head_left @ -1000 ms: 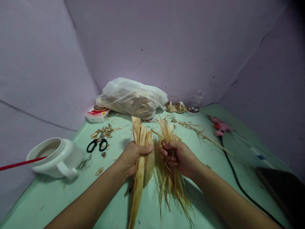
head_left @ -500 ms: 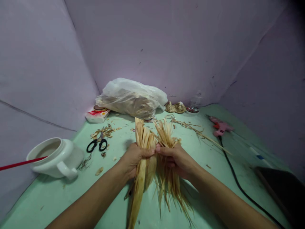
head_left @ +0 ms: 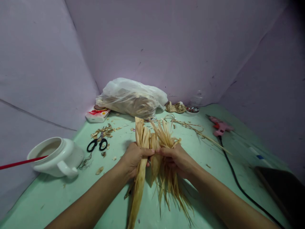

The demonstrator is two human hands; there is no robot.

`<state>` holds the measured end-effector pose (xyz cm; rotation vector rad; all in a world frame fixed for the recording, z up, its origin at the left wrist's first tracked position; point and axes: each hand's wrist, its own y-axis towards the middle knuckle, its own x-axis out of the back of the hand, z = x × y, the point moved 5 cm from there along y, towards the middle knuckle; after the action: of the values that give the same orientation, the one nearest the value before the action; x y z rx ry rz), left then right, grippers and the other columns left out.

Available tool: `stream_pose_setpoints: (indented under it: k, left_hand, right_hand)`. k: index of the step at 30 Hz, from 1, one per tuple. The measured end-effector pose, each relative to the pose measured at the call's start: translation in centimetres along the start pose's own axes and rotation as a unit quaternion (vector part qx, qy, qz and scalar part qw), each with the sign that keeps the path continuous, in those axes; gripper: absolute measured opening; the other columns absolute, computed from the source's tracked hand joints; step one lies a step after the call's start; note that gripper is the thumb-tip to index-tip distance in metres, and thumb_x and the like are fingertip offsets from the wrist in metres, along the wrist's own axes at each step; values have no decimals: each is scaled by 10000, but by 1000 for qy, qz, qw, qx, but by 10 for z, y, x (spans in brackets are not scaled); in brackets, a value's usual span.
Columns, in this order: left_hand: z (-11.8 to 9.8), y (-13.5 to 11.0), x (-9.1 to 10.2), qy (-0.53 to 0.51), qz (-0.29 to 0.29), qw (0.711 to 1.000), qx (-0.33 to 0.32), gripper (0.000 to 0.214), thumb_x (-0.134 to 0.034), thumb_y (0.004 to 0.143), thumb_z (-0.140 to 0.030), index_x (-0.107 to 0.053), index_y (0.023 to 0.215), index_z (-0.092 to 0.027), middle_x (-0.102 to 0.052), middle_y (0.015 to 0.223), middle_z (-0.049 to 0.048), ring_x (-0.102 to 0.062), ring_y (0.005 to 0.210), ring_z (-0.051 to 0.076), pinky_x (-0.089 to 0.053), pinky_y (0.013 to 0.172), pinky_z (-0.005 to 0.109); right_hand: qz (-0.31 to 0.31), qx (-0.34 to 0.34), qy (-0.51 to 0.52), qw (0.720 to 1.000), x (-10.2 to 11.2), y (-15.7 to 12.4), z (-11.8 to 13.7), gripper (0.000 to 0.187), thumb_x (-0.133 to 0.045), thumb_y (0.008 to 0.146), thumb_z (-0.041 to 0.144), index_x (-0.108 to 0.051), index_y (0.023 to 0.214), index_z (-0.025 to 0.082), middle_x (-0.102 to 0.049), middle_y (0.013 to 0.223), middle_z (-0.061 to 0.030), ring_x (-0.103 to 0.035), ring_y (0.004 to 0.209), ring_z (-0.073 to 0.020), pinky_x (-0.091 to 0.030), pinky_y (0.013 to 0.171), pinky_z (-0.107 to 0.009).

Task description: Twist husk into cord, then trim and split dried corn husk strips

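My left hand (head_left: 137,157) is closed round a bundle of dry corn husks (head_left: 138,187), whose long strips run down toward me and whose ends stick up above the thumb. Beside it, my right hand (head_left: 175,159) grips a second bundle of husk strips (head_left: 169,181), finely shredded and fanned out above and below the fist. Between the two hands hangs a single husk piece (head_left: 155,162), with both thumbs close to its upper part. The fingers under the bundles are mostly hidden.
Black-handled scissors (head_left: 97,144) lie among husk scraps at left, near a white teapot (head_left: 64,159) with a red stick in it. A plastic bag (head_left: 133,97) sits against the wall. A pink glue gun (head_left: 221,125) with a black cord (head_left: 234,179) lies at right.
The single husk piece has shifted from the left bundle toward the right hand, and a gap shows beside the left bundle. Both hands stay in nearly the same place.
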<state>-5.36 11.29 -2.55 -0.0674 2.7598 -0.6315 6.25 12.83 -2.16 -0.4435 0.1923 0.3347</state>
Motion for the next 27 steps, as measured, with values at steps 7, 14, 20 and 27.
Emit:
stream_pose_setpoints:
  k: [7,14,20,27]
  left_hand:
    - [2,0,1,-4,-3,1000,12,262,-654,524,-111,-618,766,-18,-593,579,69,-489,405,95,-344,329,179]
    - [-2,-5,-1,-2,-18,1000,7,317,-704,475,-123,-614,767,-41,-581,526,36,-477,370,98,-342,313,188]
    - [4,-4,-7,-63,61,995,57,222,-666,483,-79,-610,697,-54,-570,481,28,-470,341,92,-336,319,183]
    - [5,3,2,-49,52,994,78,95,-595,578,-54,-604,673,-47,-550,492,19,-453,352,68,-327,311,155]
  right_hand:
    - [-3,31,-2,1000,0,2,1,176,-641,548,169,-586,714,143,-521,450,42,-418,345,-62,-315,357,-176]
    - [67,73,26,995,-10,-2,6,319,-656,572,204,-616,878,120,-635,599,-26,-580,500,-146,-448,500,-239]
    - [45,-9,44,998,-7,-2,-3,121,-594,532,148,-504,613,153,-421,402,74,-326,311,-34,-230,322,-154]
    - [57,-78,122,988,1,5,-5,118,-508,486,156,-391,489,157,-323,412,71,-233,343,-17,-137,315,-143]
